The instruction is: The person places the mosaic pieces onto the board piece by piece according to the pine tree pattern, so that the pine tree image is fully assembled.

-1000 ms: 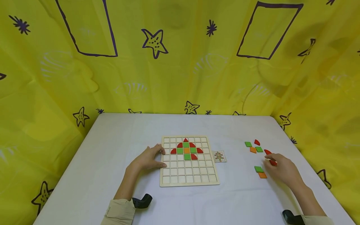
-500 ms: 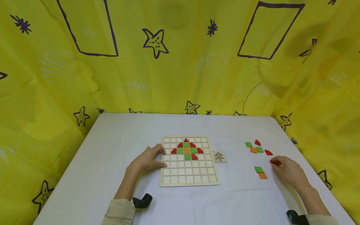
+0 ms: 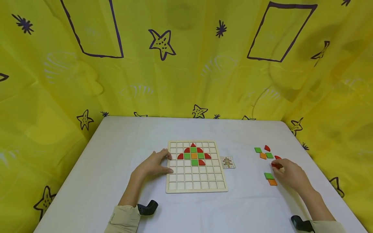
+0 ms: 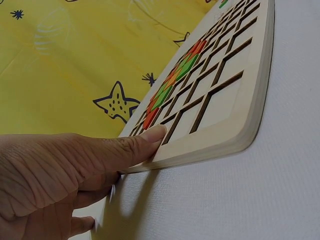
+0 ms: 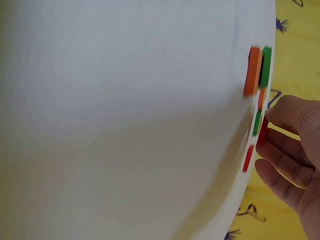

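Note:
A wooden grid board [image 3: 196, 178] lies on the table, with red, green and orange tiles set in its upper cells. My left hand [image 3: 152, 163] rests at the board's left edge. In the left wrist view its thumb [image 4: 147, 137] lies straight across the rim, with the other fingers beside the edge. Over the loose tiles at the right, my right hand [image 3: 292, 174] pinches a red quarter-circle tile [image 5: 263, 130] between thumb and fingers. Behind its fingertips another red tile [image 3: 277, 157] shows, partly hidden.
A small pattern card [image 3: 228, 162] sits against the board's right side. Loose tiles lie farther right: a red tile [image 3: 267, 148], a green tile [image 3: 258, 150], an orange tile [image 3: 263, 156] and several others. Nearer me, a green tile [image 3: 269, 176] overlaps an orange one [image 3: 272, 182].
My right hand has picked up a red quarter-circle tile, drew back right with it, then moved left toward the loose tiles again. The left hand and the board stay in place.

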`<state>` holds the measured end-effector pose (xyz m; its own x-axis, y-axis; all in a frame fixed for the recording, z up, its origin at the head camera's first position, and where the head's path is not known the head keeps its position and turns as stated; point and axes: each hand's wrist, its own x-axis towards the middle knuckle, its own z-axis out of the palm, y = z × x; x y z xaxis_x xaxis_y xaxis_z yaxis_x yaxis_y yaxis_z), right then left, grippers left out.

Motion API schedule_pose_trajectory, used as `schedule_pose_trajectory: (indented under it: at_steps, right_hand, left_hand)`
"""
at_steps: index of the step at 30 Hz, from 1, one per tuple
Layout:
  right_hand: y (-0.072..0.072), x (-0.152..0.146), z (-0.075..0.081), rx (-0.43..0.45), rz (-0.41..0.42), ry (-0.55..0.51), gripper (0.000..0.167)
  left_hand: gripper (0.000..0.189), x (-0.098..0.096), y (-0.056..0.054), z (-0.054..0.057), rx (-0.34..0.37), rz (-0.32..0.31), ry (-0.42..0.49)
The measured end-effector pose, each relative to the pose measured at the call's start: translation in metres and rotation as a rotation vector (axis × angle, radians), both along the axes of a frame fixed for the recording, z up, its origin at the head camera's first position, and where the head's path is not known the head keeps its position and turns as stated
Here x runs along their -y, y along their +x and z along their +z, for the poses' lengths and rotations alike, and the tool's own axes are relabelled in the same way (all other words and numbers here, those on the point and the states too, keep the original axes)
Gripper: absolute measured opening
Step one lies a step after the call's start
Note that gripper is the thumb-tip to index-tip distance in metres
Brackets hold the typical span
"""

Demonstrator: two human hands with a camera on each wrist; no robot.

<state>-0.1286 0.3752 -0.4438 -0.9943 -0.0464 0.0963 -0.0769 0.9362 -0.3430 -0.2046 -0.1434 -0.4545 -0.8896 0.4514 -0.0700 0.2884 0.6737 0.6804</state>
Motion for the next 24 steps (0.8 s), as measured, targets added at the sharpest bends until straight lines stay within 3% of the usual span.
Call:
schedule_pose_trajectory:
  at_steps: [12, 24]
  right_hand:
    - [-0.011, 0.046, 0.003, -0.118, 0.130, -0.015, 0.019]
    - [-0.019, 0.090, -0.002, -0.113, 0.191, -0.011, 0.017]
  left_hand:
    - [0.041, 0.000, -0.002, -0.003, -0.007, -0.014, 0.000]
    - [0.041, 0.000, -0.002, -0.003, 0.006, 0.006, -0.007]
